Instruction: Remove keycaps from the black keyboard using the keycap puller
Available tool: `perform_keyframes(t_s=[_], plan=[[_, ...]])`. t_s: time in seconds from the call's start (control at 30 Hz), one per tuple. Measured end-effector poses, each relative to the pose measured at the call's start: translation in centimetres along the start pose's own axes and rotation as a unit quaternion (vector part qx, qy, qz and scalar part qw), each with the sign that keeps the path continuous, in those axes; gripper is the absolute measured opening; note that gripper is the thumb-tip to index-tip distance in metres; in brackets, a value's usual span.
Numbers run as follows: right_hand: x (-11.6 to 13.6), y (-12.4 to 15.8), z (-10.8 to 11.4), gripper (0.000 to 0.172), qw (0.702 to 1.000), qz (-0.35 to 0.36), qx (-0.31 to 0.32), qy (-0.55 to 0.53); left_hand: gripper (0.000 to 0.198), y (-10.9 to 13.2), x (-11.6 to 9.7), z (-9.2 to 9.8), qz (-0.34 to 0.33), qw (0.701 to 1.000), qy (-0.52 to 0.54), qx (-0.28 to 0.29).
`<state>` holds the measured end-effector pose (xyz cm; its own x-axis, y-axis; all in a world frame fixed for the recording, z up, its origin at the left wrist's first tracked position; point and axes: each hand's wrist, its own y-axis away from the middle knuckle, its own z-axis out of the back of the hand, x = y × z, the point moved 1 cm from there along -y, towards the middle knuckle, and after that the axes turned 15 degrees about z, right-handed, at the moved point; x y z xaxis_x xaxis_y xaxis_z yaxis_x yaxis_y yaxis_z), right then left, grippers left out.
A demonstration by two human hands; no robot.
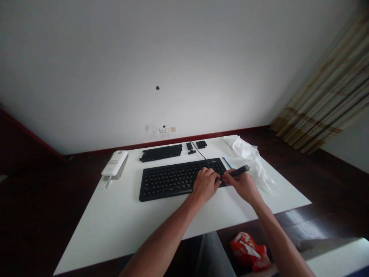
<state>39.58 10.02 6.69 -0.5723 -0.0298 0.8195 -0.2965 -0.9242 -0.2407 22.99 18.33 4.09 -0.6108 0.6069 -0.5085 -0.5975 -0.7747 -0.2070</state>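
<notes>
A black keyboard (170, 181) with its keycaps off lies on the white table. My left hand (205, 180) rests over its right part, fingers lying on the keys area and thumb apart from them. In my right hand (240, 184), at the keyboard's right end, is a slim black-handled tool (240, 171). Its rear end points up to the right, and its tip is hidden by my fingers. Behind the keyboard, removed black keycaps (162, 152) are laid out in rows. Smaller keycap groups (201, 144) sit farther right.
A white power bank (114, 163) with a short cable stands at the table's left. A thin blue stick (226, 163) lies near crumpled white plastic (245, 148) on the right. The keyboard cable (198, 150) runs backward. A red bag (249, 250) is below the front edge.
</notes>
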Motion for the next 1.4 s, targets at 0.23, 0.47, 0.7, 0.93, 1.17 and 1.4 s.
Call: perform_keyframes(t_s=[0.23,0.47,0.7,0.93,1.17,1.4], plan=[[2.0,-3.5,0.2,0.021,0.995,-0.061,0.070,0.034,0.019,0.0,-0.1,-0.3,-0.015,0.999,-0.032,-0.016],[2.5,-2.9,0.1,0.025,0.992,-0.082,0.055,0.073,0.023,0.0,0.0,-0.4,-0.013,0.999,-0.029,-0.017],[1.2,1.4,-1.1,0.025,0.998,-0.022,0.041,0.044,0.023,0.0,0.1,-0.3,-0.013,1.000,-0.018,-0.008],[-1.0,2.8,-0.3,0.033,0.993,-0.022,-0.069,-0.088,0.022,0.1,-0.1,-0.1,-0.008,1.000,-0.011,-0.003],[-4.1,1.9,-0.4,0.049,0.950,-0.023,-0.217,-0.223,0.027,-0.1,-0.5,0.1,-0.040,0.998,-0.043,-0.012],[-5.5,2.1,-0.5,0.049,0.937,-0.034,-0.249,-0.244,0.020,-1.2,-1.1,-0.6,-0.035,0.998,-0.061,-0.003]])
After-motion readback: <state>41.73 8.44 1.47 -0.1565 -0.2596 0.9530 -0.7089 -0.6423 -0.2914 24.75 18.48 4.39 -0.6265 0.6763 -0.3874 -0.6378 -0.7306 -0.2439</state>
